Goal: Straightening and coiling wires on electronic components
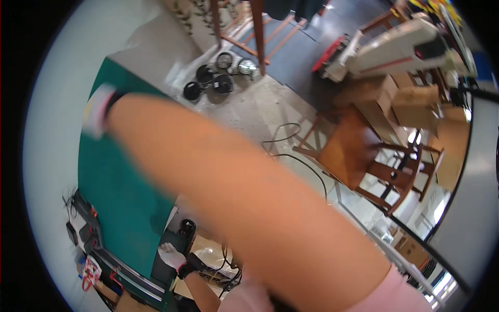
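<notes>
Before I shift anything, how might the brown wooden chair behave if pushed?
The wooden chair will probably stay stiff, since its frame looks like solid wood. It seems likelier to slide than roll, with no wheels visible. Its raised back might invite tipping.

- R glove (pixel 97 112): wht, pinkish edge; R cuff (pixel 115 100) blk, blurred
- L glove (pixel 171 256): wht; L cuff (pixel 185 270) blk, reddish trim
- R sleeve (pixel 397 294): short, pale pink

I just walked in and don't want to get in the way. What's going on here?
A person's right arm is stretched across the green surface, the gloved right hand blurred at its upper left. The gloved left hand is by that surface's lower right edge. Whether either holds anything is unclear. A wooden chair is off to the right.
</notes>
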